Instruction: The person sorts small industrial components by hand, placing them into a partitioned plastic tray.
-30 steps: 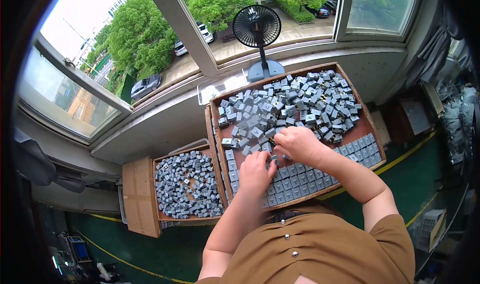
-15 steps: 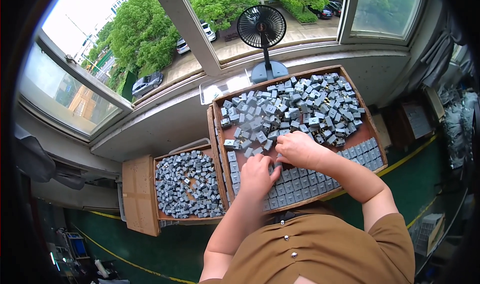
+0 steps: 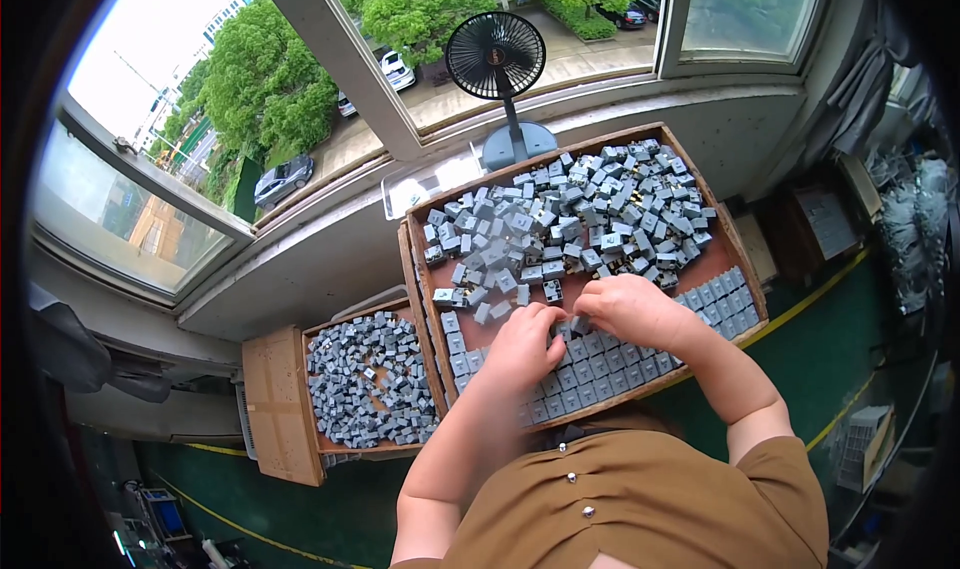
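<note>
A large wooden tray (image 3: 414,254) holds small grey plastic blocks. A loose heap of grey blocks (image 3: 560,231) fills its far part, some with brass-coloured metal showing. Along the near side, tidy rows of grey blocks (image 3: 606,367) stand closely packed. My left hand (image 3: 522,349) is over the left end of those rows, its fingers curled; whatever they hold is hidden. Beside it, my right hand (image 3: 640,316) comes in from the right with fingers pinched together. A single grey block (image 3: 579,326) is at its fingertips, partly covered, by the rows' far edge.
A smaller wooden tray (image 3: 434,384) of loose grey blocks sits to the left, beside a cardboard box (image 3: 272,401). Beyond the big tray, a black fan (image 3: 496,57) and a clear plastic tray (image 3: 432,183) stand by the window.
The view has shifted slightly. My hands stay close together at the far edge of the rows, and my right fingertips have drawn back a little from the loose heap.
</note>
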Motion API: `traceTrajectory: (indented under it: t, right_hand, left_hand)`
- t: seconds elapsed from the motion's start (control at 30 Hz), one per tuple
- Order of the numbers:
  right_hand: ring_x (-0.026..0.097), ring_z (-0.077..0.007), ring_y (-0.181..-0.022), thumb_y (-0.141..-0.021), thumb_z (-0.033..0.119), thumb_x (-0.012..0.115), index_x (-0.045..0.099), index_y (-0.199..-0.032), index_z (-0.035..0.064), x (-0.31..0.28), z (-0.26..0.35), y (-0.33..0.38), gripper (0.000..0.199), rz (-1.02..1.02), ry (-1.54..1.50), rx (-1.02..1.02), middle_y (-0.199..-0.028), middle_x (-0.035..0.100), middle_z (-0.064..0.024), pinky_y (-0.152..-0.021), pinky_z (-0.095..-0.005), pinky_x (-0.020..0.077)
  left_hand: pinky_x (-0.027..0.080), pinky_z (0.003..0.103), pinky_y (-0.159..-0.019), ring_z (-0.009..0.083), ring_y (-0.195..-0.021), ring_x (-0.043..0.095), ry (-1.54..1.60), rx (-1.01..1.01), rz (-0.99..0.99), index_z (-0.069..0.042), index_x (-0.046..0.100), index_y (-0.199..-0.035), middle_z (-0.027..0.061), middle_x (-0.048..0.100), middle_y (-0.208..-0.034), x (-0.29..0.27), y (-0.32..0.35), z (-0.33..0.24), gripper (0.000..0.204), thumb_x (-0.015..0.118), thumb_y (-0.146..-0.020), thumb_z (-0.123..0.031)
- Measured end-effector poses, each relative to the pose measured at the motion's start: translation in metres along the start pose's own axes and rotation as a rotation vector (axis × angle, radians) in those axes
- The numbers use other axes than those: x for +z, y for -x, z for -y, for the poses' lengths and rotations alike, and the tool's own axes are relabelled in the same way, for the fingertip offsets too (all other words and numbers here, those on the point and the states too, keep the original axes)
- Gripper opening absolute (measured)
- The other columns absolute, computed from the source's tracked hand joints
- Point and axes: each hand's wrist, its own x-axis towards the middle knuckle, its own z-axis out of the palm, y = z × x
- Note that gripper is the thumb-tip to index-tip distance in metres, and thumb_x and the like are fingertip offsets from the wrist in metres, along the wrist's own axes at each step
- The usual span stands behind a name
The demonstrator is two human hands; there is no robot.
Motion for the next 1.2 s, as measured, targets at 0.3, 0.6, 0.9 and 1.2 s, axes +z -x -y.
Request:
traceTrajectory:
  t: [0.3, 0.6, 0.9, 1.2]
  right_hand:
    - [0.059, -0.0237, -0.093, -0.069, 0.026, 0.078, 0.063, -0.090, 0.0086, 0.003, -0.019, -0.026, 0.031, -0.255, 0.402, 0.300, -0.090, 0.058, -0.0049, -0.077, -0.0356, 0.0501]
    - [0.060, -0.0250, -0.084, -0.071, 0.025, 0.077, 0.060, -0.084, 0.0097, 0.001, -0.007, 0.012, 0.027, -0.259, 0.323, 0.404, -0.086, 0.059, -0.0061, -0.072, -0.0374, 0.0502]
    - [0.062, -0.0243, -0.079, -0.069, 0.016, 0.076, 0.057, -0.084, 0.0099, 0.019, -0.008, 0.015, 0.025, -0.342, 0.379, 0.333, -0.080, 0.057, -0.0047, -0.068, -0.0374, 0.0517]
    - [0.064, -0.0263, -0.079, -0.073, 0.021, 0.075, 0.057, -0.085, 0.0097, 0.007, -0.002, 0.030, 0.025, -0.237, 0.202, 0.344, -0.079, 0.064, -0.0063, -0.068, -0.0393, 0.0514]
  left_hand:
    - [0.053, 0.045, -0.079, 0.0359, -0.091, 0.061, -0.150, -0.091, -0.100, -0.003, 0.061, -0.095, 0.0170, 0.062, -0.095, 0.013, -0.019, -0.033, 0.026, 0.059, -0.084, -0.026]
    - [0.051, 0.038, -0.071, 0.0273, -0.086, 0.060, -0.231, -0.046, -0.229, -0.005, 0.059, -0.096, 0.0102, 0.059, -0.092, 0.008, -0.013, -0.027, 0.032, 0.072, -0.078, -0.029]
    - [0.043, 0.033, -0.075, 0.0193, -0.089, 0.057, -0.578, 0.025, -0.341, -0.012, 0.059, -0.091, 0.0024, 0.056, -0.089, 0.012, -0.062, -0.026, 0.030, 0.075, -0.073, -0.031]
    - [0.040, 0.038, -0.079, 0.0240, -0.089, 0.058, -0.304, -0.038, -0.259, -0.008, 0.060, -0.090, 0.0062, 0.060, -0.089, 0.007, -0.046, -0.027, 0.036, 0.074, -0.073, -0.036]
